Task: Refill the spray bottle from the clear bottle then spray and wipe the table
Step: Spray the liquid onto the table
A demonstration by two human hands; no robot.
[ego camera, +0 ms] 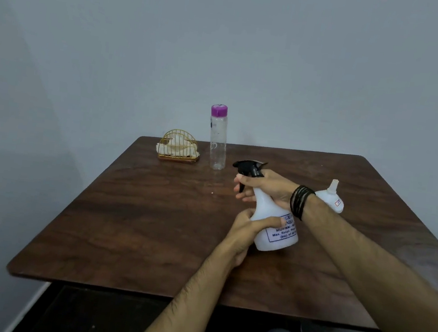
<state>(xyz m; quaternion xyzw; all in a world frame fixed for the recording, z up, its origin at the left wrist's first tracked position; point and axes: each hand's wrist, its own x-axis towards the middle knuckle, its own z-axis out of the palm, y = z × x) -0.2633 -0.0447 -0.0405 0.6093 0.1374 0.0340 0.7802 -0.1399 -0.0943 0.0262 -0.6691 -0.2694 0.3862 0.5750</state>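
White plastic spray bottle [274, 223] sits tilted between your hands: your left hand [248, 231] grips its body, your right hand [268, 187] wraps its black-triggered neck. Beyond your hands stands the clear bottle [218, 143].

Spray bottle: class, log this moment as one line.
spray bottle: tilted, held over table | left hand: grips body | right hand: grips neck | clear bottle: capped, upright

Both hands hold white spray bottle [274, 223] over table [135, 224]: left hand [248, 231] on body, right hand [267, 190] at black top. Clear bottle [218, 140] stands w/ purple cap on.
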